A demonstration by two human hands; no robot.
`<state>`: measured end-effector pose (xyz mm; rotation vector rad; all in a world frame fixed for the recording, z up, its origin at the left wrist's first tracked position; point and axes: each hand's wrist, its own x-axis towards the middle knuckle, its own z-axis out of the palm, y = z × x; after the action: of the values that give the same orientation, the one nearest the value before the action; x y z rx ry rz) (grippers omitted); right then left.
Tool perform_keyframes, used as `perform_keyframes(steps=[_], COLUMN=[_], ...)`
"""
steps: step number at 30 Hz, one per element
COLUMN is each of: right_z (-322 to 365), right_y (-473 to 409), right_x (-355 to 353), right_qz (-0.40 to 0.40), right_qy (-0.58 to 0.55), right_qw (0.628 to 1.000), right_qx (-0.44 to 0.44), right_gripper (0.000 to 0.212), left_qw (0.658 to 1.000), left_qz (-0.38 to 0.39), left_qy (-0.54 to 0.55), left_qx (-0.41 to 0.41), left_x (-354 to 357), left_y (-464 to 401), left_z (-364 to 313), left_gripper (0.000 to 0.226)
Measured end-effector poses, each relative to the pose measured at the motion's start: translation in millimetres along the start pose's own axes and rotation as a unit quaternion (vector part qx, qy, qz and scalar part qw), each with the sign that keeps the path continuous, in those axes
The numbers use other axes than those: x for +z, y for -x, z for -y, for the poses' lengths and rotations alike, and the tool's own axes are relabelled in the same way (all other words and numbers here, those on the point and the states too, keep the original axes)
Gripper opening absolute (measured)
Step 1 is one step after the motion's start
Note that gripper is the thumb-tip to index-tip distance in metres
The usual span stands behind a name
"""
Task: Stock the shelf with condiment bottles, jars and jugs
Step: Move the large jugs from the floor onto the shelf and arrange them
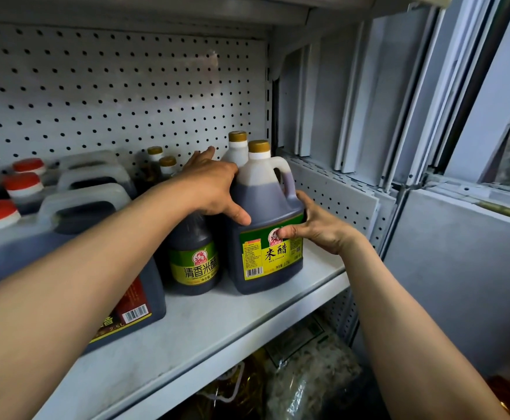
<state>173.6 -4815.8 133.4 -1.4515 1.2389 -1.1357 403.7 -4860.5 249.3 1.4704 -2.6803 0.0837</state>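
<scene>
The rice vinegar jug (267,225) stands upright on the white shelf (217,322), near the shelf's right end, with its gold cap up and its yellow-green label facing outward. A second gold-capped jug (236,147) stands directly behind it, and a smaller vinegar bottle (194,256) stands just beside it on the left.

Grip state:
1. The left hand (214,189) lies over the jug's left shoulder, fingers spread, thumb pressed against the front of the body.
2. The right hand (314,225) wraps the jug's right side below the handle, thumb pinching the label face, fingers curled round the flank.

The step in hand appears to be seating and aligning the jug in its row. Recommended procedure:
1. Keep both hands low on the body; the dark liquid fills most of the jug, so it likely handles heavy.
2. Slide the base flat along the shelf; do not tilt it.
3. Push back until it sits just in front of the rear jug, without knocking the neighbouring bottle.
4. Square the label to the front edge.

The red-capped jugs (65,237) occupy the left of the shelf, in front of the pegboard (111,86).
</scene>
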Motion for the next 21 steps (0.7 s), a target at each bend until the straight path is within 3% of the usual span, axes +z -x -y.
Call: perform_keyframes(steps=[3, 5, 9, 15, 21], right_z=[-1, -4, -19, -37, -43], right_y=[4, 9, 14, 19, 16], right_x=[-2, -4, -1, 3, 7], right_qz=[0.007, 0.015, 0.031, 0.027, 0.017], right_qy=[0.006, 0.009, -0.012, -0.009, -0.016], right_qw=[1.0, 1.0, 0.999, 0.999, 1.0], right_qx=[-0.001, 0.001, 0.004, 0.016, -0.003], right_gripper=[0.082, 0.084, 0.094, 0.08, 0.079], left_qw=[1.0, 0.999, 0.965, 0.899, 0.909], left_qz=[0.006, -0.02, -0.112, -0.196, -0.191], left_qy=[-0.002, 0.023, 0.233, 0.377, 0.356], left_qx=[0.0, 0.02, 0.038, 0.103, 0.101], left_x=[3, 9, 17, 29, 22], left_y=[3, 6, 12, 9, 2], left_z=[-5, -9, -15, -23, -22], left_gripper=[0.104, 0.115, 0.127, 0.098, 0.084])
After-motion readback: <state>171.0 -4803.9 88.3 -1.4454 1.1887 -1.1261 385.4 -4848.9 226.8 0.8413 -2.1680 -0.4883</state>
